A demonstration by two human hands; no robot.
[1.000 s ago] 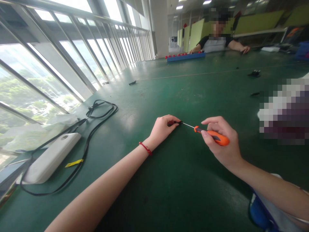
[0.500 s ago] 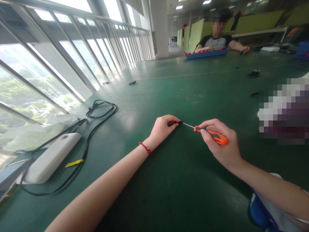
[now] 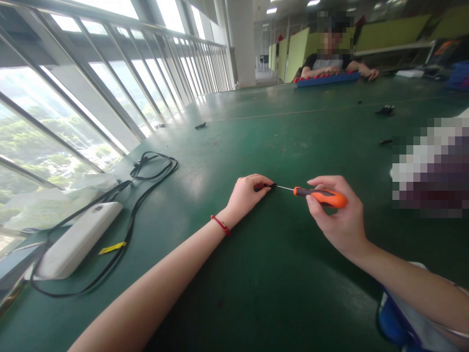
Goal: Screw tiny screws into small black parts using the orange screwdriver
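My left hand [image 3: 249, 193] rests on the green table and pinches a small black part [image 3: 271, 185], mostly hidden by the fingers, so its kind cannot be made out. A screwdriver [image 3: 322, 196] with an orange and dark grey handle lies in my right hand [image 3: 342, 220], thumb below the handle and fingers above it. Its thin metal shaft points left, and the tip meets the black part at my left fingertips. Around my left wrist is a red cord bracelet [image 3: 221, 225].
On the left lie a white power strip [image 3: 78, 239], a looped black cable [image 3: 137, 200] and a plastic bag [image 3: 54, 203] beside the railing. Small black pieces [image 3: 385, 110] lie farther off. Across the table [image 3: 234, 142] a person [image 3: 331, 61] sits behind a blue tray [image 3: 328, 81] with red items.
The screwdriver handle has turned and levelled a little in my right hand, whose fingers have shifted. My left hand stays put. Across the table, the blue tray has slid to the right.
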